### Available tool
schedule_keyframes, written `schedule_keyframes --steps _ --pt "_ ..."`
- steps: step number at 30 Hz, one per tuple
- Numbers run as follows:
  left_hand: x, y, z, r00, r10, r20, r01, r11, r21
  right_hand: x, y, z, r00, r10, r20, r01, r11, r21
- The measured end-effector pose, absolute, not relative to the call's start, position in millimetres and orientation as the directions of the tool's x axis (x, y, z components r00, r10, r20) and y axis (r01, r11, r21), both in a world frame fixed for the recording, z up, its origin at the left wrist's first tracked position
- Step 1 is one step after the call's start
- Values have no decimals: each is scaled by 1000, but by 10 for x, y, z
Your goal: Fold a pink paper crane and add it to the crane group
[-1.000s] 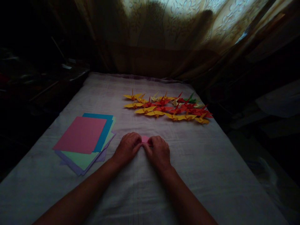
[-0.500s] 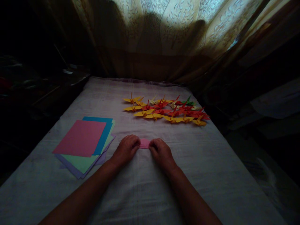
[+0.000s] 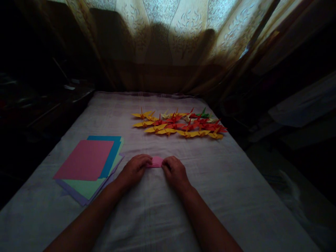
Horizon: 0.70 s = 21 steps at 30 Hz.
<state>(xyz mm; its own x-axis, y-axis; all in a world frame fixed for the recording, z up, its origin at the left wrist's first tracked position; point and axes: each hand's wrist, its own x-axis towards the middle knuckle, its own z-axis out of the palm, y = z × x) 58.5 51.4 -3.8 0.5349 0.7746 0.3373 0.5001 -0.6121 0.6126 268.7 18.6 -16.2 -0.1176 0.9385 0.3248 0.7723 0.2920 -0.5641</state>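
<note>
A small folded piece of pink paper point(image 3: 156, 162) lies between my two hands, low over the cloth in the middle of the view. My left hand point(image 3: 135, 168) pinches its left end, fingers closed. At the right end, my right hand point(image 3: 176, 172) grips the paper between thumb and fingertips. Both hands hide the paper's ends, so its exact folds cannot be made out. To the left of my left hand sits a loose stack of square paper sheets, with a pink sheet point(image 3: 85, 160) on top, a blue sheet point(image 3: 111, 159) under it, and pale green and purple ones below.
Several folded paper cranes point(image 3: 175, 124) in yellow, red, cream and green stand in rows beyond my hands. A pale checked cloth point(image 3: 157, 217) covers the table. A patterned curtain point(image 3: 168, 45) hangs behind it; both sides are dark.
The whole view has shifted a little, so the cranes and sheets appear further left and slightly lower. Both hands still hold the pink paper, whose visible shape has altered slightly.
</note>
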Motion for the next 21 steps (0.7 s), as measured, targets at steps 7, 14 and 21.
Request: schedule_keyframes --steps 7,14,21 --pt "632 310 108 660 670 341 603 -743 292 2649 164 -131 -116 923 366 775 315 -548" --pt "701 274 105 652 705 278 684 -706 186 2642 133 -103 -121 918 378 862 285 -418" --pt "709 255 124 613 746 262 734 -660 160 2656 99 -32 -166 918 360 910 283 -304"
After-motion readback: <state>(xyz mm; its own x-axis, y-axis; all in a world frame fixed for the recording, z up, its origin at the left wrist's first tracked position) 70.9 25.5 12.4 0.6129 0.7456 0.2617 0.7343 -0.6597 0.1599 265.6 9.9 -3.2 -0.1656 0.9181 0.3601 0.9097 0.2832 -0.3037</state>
